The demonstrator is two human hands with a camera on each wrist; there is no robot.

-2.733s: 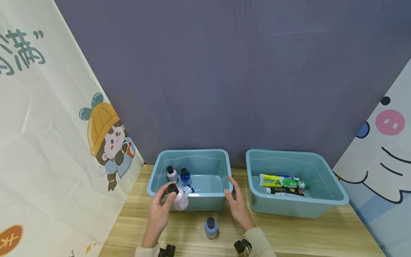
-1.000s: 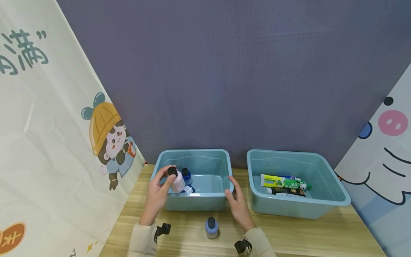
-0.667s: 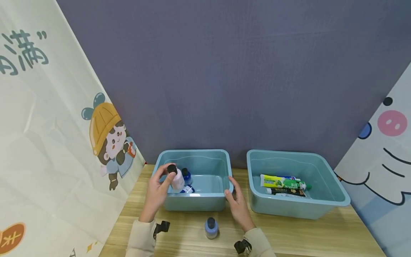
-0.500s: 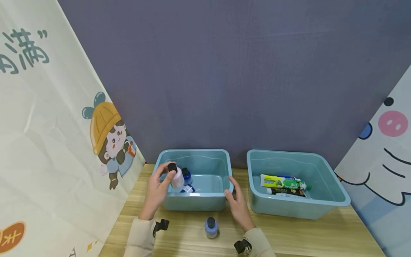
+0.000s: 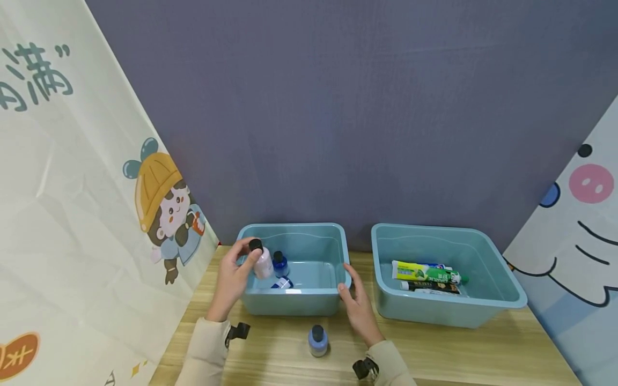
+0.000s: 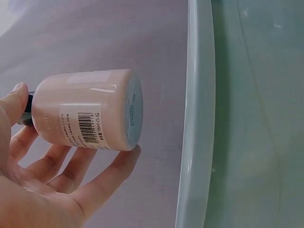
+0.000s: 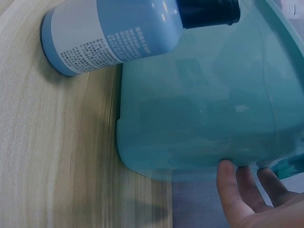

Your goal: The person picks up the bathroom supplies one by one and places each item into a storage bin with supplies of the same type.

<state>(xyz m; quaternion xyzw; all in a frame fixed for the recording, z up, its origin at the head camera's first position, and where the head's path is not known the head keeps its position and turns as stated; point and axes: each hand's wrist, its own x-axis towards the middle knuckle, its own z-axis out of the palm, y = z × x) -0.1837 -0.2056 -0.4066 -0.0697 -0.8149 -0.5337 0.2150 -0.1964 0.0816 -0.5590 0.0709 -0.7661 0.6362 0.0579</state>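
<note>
My left hand [image 5: 235, 273] holds a pale pink bottle [image 5: 263, 264] with a black cap between thumb and fingers, above the left side of the left blue-green bin [image 5: 299, 303]. In the left wrist view the bottle [image 6: 90, 109] shows a barcode label, apart from the bin rim [image 6: 192, 118]. Inside the bin stands a dark blue bottle [image 5: 280, 265]; near it lies a blue-and-white item [image 5: 282, 282], its kind unclear. Extended fingers of my right hand [image 5: 359, 310] touch the bin's front right corner. A light blue bottle [image 5: 317, 342] with a black cap stands before the bin.
A second blue-green bin [image 5: 434, 311] stands to the right, with several toothpaste tubes [image 5: 425, 272] lying in it. Both bins sit on a wood-grain table [image 5: 280, 359] against a grey-purple backdrop [image 5: 314, 118]. Printed panels flank the table on both sides.
Since the first frame my left hand has carried the pink bottle from the bin's front edge back over the bin, lately rising slightly leftward. My right hand and the light blue bottle stay put.
</note>
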